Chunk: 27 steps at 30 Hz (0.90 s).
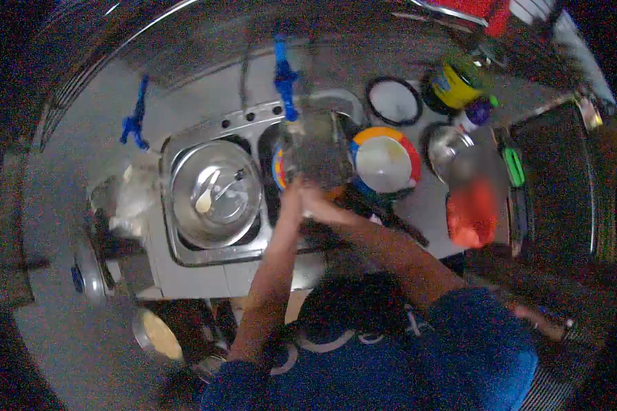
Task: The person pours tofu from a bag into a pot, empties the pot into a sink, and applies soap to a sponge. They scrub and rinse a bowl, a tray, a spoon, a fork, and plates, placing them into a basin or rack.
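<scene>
A grey, see-through container (317, 147), smeared by motion, is held over the right sink basin below a blue tap (285, 79). My left hand (292, 196) and my right hand (317, 200) meet at its near edge, both closed on it. The finger details are blurred. Just right of the container is a plate with a coloured rim (415, 154). Part of another colourful rim (278, 168) shows in the basin to its left.
In the left basin sits a large metal pot (185, 219) with a pale spoon (204, 201). A second blue tap (136, 116) stands left. Rightward are a metal bowl (440, 152), a yellow-labelled bottle (452, 85), a purple bottle (474, 115) and an orange-red item (472, 219).
</scene>
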Available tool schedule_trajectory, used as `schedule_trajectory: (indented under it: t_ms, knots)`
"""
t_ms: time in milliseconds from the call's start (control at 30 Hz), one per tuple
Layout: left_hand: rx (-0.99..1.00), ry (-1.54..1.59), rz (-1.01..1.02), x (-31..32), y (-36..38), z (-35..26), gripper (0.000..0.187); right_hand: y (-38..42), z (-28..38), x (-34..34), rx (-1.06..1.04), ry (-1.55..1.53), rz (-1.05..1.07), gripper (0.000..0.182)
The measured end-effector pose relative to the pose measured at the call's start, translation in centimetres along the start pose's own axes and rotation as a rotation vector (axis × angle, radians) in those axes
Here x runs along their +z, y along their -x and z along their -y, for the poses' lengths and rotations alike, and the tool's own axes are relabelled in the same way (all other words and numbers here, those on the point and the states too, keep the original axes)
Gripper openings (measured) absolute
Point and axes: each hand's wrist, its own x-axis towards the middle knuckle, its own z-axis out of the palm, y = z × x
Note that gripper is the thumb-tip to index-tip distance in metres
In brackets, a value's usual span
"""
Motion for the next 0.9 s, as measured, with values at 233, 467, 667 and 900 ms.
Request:
schedule_trajectory:
  t_ms: [233,467,667,900]
  knots:
    - [0.033,0.194,0.239,-12.3,-7.0,4.3,0.021,4.6,1.9,1.2,-0.558,0.452,0.05,0.033]
    - [0.691,-1.944,-0.081,-16.4,-2.8,2.9,0.027,0.8,-3.2,-16.6,-0.709,0.689,-0.659,0.043]
    - [0.315,-1.998,0.055,-19.7,-7.8,5.2,0.038,-2.3,2.7,-27.5,-0.44,0.317,-0.72,0.041]
    - [0.384,-1.629,-0.401,-19.6,-1.8,7.6,0.047,-12.8,7.3,-32.5,-0.673,0.892,-0.819,0.031]
